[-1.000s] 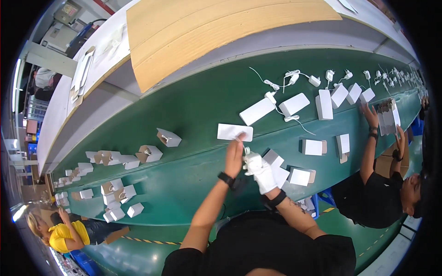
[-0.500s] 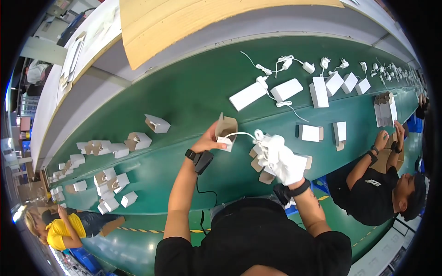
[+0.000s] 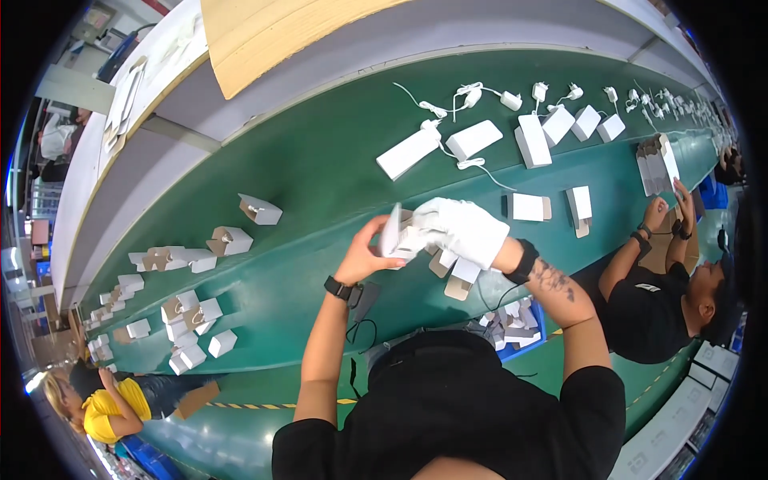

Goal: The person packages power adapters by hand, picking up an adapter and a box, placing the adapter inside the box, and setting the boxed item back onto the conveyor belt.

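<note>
Carton [image 3: 406,243] looks light, crushable; hold its walls. Left grip [image 3: 365,252] clamps its nine-o'clock side; right grip [image 3: 466,230], at three o'clock, I cannot tell.

White carton [image 3: 391,235], white glove [image 3: 472,232], green tabletop [image 3: 320,272], blue bin [image 3: 526,347], yellow-black striped floor tape [image 3: 276,406].

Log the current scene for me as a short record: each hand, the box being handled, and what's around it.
Left hand: bare, gripping the box
Right hand: white-gloved, fingers at the box; anything they hold is hidden
Box: white, flap up, over the green bench
Box contents: cannot tell
Far side: white chargers with cables, more white boxes
Left side: groups of boxes, several with open flaps
Right side: co-worker in black, hands by an open carton
</note>
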Motion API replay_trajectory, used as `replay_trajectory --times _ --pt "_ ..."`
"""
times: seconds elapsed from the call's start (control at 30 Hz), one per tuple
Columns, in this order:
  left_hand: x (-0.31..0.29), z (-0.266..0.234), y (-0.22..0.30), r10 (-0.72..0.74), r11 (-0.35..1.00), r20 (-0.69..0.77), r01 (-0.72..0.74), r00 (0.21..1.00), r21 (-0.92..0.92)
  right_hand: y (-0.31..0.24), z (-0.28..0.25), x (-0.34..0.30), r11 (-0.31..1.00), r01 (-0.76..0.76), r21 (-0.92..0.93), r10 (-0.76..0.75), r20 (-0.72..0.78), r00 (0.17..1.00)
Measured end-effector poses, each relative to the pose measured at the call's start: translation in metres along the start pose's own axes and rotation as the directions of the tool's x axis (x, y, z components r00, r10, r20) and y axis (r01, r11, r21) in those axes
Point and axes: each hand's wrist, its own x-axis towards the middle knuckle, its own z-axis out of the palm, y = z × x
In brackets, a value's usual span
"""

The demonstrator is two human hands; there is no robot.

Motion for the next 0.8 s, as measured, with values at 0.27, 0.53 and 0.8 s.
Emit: replay_trajectory --times 0.27,0.53,0.8 --pt "0.004 -0.034 -0.029 0.216 0.936 -0.182 -0.151 0.959 0.318 0.069 0.064 0.01 0.99 -0.134 -0.035 0.133 -0.027 0.991" --pt "-0.003 -0.151 -0.098 0.236 0.971 -0.657 -0.201 0.716 0.13 0.191 0.054 0.076 0.437 -0.733 -0.522 0.779 -0.187 0.598" --pt "-0.038 -0.075 0.0 0.575 0.768 -0.76 0.119 0.304 0.629 0.192 0.025 0.053 0.258 -0.809 -0.529 0.851 -0.272 0.449"
